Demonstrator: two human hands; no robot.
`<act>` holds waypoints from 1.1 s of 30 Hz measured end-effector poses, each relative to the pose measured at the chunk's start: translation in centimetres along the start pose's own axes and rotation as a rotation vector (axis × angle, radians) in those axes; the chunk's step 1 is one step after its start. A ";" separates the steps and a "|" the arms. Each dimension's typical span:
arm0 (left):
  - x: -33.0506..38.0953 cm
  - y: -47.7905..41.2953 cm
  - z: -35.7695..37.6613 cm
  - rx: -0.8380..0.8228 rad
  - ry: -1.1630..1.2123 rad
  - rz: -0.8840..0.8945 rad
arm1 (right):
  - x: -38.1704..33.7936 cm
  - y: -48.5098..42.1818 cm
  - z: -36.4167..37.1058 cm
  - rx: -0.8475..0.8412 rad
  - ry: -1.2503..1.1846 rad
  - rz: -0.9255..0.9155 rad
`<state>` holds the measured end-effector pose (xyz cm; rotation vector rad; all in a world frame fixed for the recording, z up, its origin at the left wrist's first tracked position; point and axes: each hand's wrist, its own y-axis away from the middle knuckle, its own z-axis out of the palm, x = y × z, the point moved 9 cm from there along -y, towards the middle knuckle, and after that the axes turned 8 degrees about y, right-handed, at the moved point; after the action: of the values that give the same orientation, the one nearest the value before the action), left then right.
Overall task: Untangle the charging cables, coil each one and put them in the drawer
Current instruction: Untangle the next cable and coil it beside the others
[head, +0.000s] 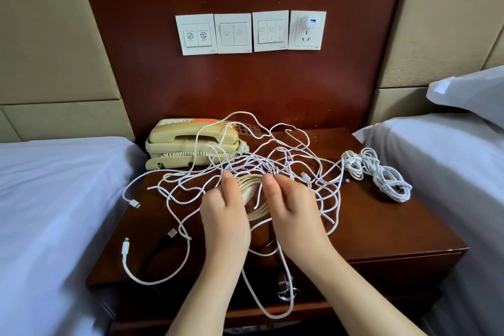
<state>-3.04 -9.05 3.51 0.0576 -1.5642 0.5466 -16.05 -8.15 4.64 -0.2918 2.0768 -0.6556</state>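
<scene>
L hand (pixel 223 215) & R hand (pixel 293 213) grips curled, prob. pinching thin white cable tangle (pixel 255 162).

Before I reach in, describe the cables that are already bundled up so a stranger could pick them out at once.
Find the dark wooden nightstand and go to its right edge, next to the right-hand bed. The white cable bundle lies there. Unlike the loose tangle sprawled across the middle, it is wound into tight loops.

Two hands (pixel 225 215) amid tangled cables (pixel 256 165) on nightstand (pixel 381 226)
</scene>
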 end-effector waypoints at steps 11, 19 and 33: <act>1.1 0.2 2.0 -0.356 0.051 0.021 | 1.7 -2.0 -3.2 -0.013 0.051 -0.048; -0.1 -2.0 -1.7 -0.001 0.052 -0.063 | 0.2 1.0 2.4 -0.411 0.265 -0.139; 0.6 -2.4 1.4 -0.348 -0.648 0.298 | -4.0 1.1 0.0 -0.108 0.542 -0.460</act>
<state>-3.57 -11.48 4.86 -0.2953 -2.3057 0.5033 -13.81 -5.51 6.86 -0.7351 2.5940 -0.9784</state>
